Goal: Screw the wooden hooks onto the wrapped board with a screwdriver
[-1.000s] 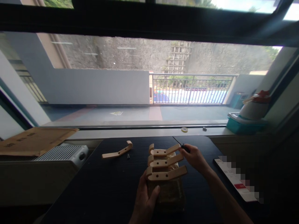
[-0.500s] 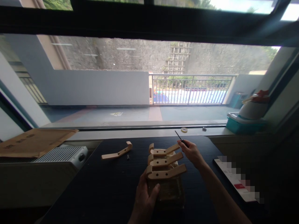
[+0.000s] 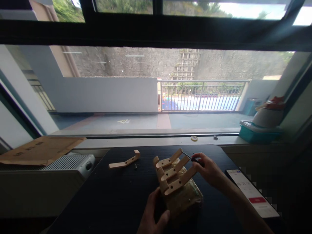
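Observation:
My right hand (image 3: 203, 164) is closed round the dark handle of a thin screwdriver (image 3: 187, 155). Its shaft points up and left, with the tip near the upper end of the farthest wooden hook (image 3: 168, 161). Two more wooden hooks lie parallel to it, a middle hook (image 3: 173, 172) and a near hook (image 3: 179, 185), all across a brownish block (image 3: 185, 201) wrapped in shiny clear film. My left hand (image 3: 153, 214) grips the block's near left side, fingers along the edge and thumb in front. A loose wooden hook (image 3: 125, 162) lies to the left beside small screws (image 3: 136, 166).
A dark table (image 3: 97, 201) bears everything. On its right lies a phone (image 3: 253, 193) with a lit screen. The windowsill (image 3: 146, 142) holds a tape roll (image 3: 194, 138), a small grey object (image 3: 215, 137) and a teal box (image 3: 258, 131). A radiator (image 3: 70, 161) with cardboard on top stands left.
The block with its three hooks has turned anticlockwise and tilted. My right hand has moved slightly down and right, bringing the screwdriver tip to the farthest hook's end. The whole view has shifted a little.

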### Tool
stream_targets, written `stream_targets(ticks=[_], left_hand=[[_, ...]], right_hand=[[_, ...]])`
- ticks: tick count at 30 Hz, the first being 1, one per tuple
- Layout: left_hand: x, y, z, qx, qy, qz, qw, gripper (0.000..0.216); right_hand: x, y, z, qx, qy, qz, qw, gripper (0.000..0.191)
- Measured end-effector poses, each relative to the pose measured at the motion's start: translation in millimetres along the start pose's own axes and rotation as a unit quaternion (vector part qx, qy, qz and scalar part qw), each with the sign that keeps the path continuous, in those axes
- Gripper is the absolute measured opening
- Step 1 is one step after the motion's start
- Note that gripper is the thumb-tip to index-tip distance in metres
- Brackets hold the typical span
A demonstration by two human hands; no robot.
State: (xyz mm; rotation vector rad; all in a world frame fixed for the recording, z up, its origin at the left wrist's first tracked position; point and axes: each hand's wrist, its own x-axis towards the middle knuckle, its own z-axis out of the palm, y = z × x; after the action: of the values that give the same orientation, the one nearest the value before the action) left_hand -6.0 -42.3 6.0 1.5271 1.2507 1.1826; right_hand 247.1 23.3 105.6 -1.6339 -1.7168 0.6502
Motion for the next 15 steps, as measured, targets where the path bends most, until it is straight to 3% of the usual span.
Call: stream_targets(ticks=[3, 5, 9, 12, 15], left_hand=[[14.6, 3.4, -11.6, 0.01, 0.062, -0.022, 0.998, 0.043], [35.9, 6.5, -17.2, 0.035, 0.107, -0.017, 0.994, 0.046], [74.7, 3.4, -16.6, 0.046, 0.088, 0.032, 0.995, 0.042], [83.9, -5.3, -12.4, 0.063, 0.1, 0.062, 0.991, 0.026], [82.4, -12.3, -11.0, 0.078, 0.121, 0.086, 0.986, 0.023]], right_hand=[[13.1, -26.5, -10.8, -0.132, -0.053, -0.08, 0.987, 0.03], [21.3, -50.1, -8.8, -0.21, -0.087, -0.142, 0.963, 0.028], [37.2, -96.0, 10.9, -0.37, -0.187, -0.224, 0.882, 0.027], [48.1, -119.7, 24.4, -0.413, -0.215, -0.239, 0.852, 0.023], [56.7, -132.5, 30.8, -0.434, -0.244, -0.25, 0.83, 0.022]])
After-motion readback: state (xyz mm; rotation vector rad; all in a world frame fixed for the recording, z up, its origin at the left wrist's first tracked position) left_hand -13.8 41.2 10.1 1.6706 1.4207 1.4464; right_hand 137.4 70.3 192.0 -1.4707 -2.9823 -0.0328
